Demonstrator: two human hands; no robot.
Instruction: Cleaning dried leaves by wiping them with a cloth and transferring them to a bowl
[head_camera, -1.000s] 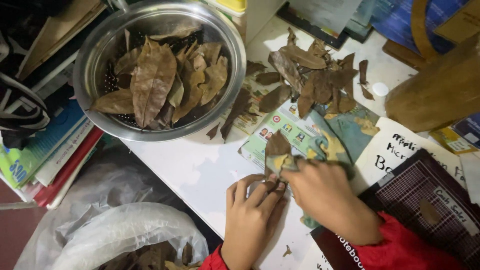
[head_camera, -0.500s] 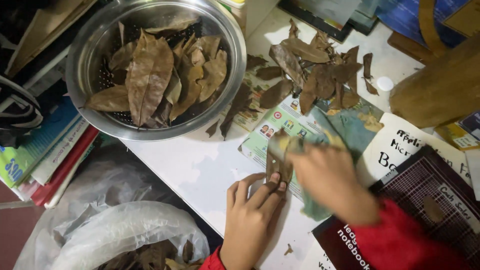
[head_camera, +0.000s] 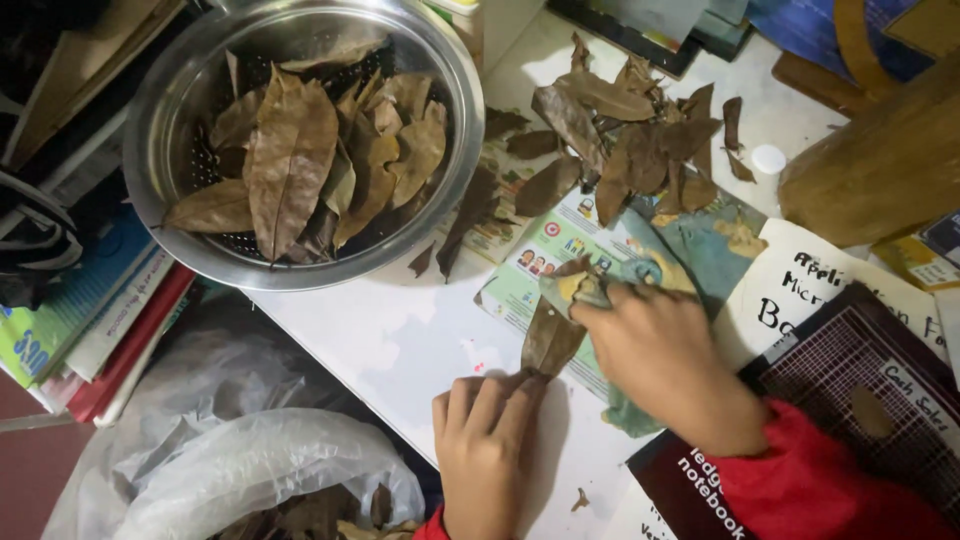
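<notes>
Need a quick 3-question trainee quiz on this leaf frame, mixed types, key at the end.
1. True or false: the colander holds dry brown leaves.
2. What lies between the left hand and the right hand? A) a pen B) a dry leaf C) a spoon
3. Fill in: the loose leaf pile lies on the table, to the ___ of the colander in the picture.

Key: 1 true; 2 B, its lower tip at the left fingertips, its upper end under the right hand with a grey-green cloth; 3 right.
</notes>
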